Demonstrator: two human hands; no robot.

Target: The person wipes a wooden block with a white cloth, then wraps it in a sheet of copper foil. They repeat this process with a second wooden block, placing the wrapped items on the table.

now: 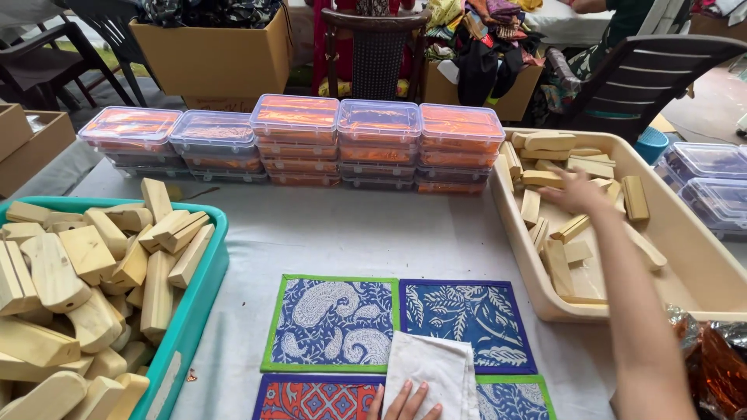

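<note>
Left hand is pressing flat, fingers spread, on white cloth over printed mats; right hand is reaching, fingers apart, among wooden blocks in beige tray; nothing gripped yet.

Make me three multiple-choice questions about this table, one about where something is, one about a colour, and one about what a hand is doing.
1. Where does the right hand reach?
A. into the beige tub of wooden blocks
B. into the teal bin
C. onto the stacked containers

2. What colour is the border of the paisley mat?
A. red
B. green
C. yellow

3. What is the left hand doing?
A. lifting a wooden block
B. opening a lid
C. resting on a white cloth

Answers: 1 A, the hand lies among blocks in the beige tub at the right. 2 B, a green edge frames the blue paisley print. 3 C, the fingers lie flat on the white cloth over the mats.
</note>
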